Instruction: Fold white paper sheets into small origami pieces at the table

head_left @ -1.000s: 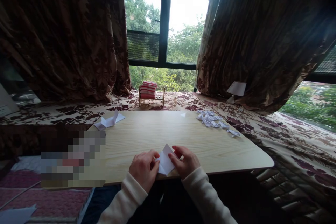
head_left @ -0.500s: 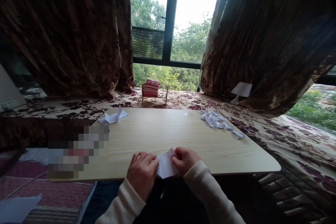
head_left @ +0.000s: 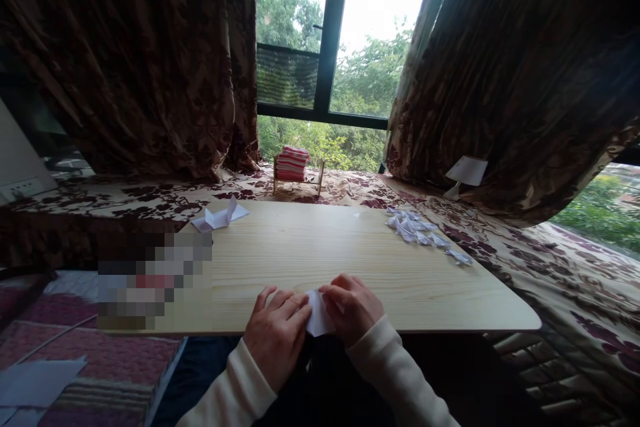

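A small sheet of white paper (head_left: 318,317) lies at the near edge of the pale wooden table (head_left: 280,247), between my two hands. My left hand (head_left: 281,323) has its closed fingers on the paper's left side. From the right, my right hand (head_left: 354,307) pinches the paper, thumb and fingers together near its top edge. Much of the sheet is covered by the fingers, so its creases are hard to make out. Several small folded paper pieces (head_left: 411,227) lie in a cluster at the table's far right. Creased white paper (head_left: 220,217) stands partly upright at the far left corner.
A blurred patch (head_left: 160,283) hides the table's left end. Beyond the table, a small rack with folded pink striped cloth (head_left: 293,163) and a small white lamp (head_left: 467,171) stand on a flower-patterned cover. More white paper (head_left: 40,380) lies at the lower left.
My right hand has shifted left over the paper, so less of the sheet shows. My left fingers reach farther onto it. The whole view has shifted slightly.
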`<action>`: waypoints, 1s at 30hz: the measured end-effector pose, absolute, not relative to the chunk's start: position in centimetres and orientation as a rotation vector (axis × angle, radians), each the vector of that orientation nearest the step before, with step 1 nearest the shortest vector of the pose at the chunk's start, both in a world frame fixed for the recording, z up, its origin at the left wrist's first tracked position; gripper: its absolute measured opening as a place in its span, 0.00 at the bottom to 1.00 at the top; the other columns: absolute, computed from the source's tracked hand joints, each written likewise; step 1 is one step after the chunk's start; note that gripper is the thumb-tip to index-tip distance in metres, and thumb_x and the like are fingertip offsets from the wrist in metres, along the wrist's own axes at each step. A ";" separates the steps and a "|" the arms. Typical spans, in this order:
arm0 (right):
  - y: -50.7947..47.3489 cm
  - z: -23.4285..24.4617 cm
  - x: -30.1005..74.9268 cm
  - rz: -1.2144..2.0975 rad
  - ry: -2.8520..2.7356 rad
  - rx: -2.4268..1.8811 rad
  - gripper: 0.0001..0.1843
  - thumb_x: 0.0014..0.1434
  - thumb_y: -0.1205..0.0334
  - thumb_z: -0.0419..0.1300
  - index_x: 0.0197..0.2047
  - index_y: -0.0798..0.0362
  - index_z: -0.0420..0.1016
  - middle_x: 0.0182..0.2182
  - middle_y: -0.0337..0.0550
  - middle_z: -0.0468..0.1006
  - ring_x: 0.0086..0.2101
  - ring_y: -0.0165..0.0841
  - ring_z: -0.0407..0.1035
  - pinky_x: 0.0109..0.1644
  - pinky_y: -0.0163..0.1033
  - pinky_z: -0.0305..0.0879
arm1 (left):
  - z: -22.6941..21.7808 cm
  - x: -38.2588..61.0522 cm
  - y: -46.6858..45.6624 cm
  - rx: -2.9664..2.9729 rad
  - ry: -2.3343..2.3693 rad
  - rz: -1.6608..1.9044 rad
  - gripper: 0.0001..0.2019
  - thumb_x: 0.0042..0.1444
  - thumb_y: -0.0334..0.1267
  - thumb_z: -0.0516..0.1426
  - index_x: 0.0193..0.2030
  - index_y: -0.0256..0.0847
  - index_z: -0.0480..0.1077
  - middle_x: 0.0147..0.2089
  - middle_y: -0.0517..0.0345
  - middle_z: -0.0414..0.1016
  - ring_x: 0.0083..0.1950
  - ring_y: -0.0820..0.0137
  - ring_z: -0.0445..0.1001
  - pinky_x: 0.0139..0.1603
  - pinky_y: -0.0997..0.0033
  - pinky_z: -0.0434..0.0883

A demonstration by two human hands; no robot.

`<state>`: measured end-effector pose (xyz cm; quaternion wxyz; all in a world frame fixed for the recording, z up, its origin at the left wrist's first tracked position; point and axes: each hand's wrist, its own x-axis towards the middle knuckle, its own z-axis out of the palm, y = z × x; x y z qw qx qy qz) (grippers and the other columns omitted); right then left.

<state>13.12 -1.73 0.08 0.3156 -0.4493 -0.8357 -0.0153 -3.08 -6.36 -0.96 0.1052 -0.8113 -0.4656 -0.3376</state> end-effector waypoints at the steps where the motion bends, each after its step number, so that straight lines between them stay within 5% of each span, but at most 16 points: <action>1: -2.0 0.1 13.1 -0.094 -2.224 -1.133 0.09 0.52 0.67 0.55 0.31 0.47 0.75 0.27 0.41 0.71 0.31 0.33 0.63 0.34 0.34 0.58 | -0.9 -3.1 -6.4 -2.395 -1.369 -0.992 0.13 0.53 0.32 0.47 0.42 0.43 0.69 0.44 0.56 0.73 0.44 0.65 0.66 0.52 0.55 0.52; 30: -4.4 0.0 12.5 -0.076 -2.252 -0.958 0.06 0.52 0.69 0.56 0.32 0.50 0.73 0.32 0.40 0.74 0.35 0.34 0.60 0.40 0.37 0.58 | -1.1 -3.1 -6.7 -2.370 -1.453 -1.112 0.11 0.55 0.32 0.48 0.39 0.43 0.69 0.43 0.57 0.74 0.45 0.67 0.68 0.53 0.56 0.51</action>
